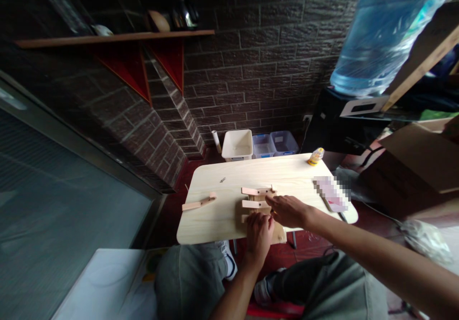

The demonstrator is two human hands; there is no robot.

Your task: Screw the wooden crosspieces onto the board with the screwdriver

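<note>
A wooden assembly with several parallel pale strips [253, 204] lies near the front edge of the light wooden table [222, 219]. My left hand [258, 229] is closed over its near strip, fingers curled on the wood. Just to the right, my right hand [289, 210] reaches over the assembly's right side with its fingers bent together; whatever they pinch is too small to make out. One separate curved wooden piece [199, 202] rests on the table's left part. Small dark bits [223, 180], perhaps screws, lie toward the back left.
A small yellow-based clear bottle [316, 156] stands at the table's back right corner, with a blurred pinkish flat item [332, 194] nearer. Behind the table are a white bin [237, 144] and two bluish bins [274, 144]. A cardboard box [419, 157] sits at right.
</note>
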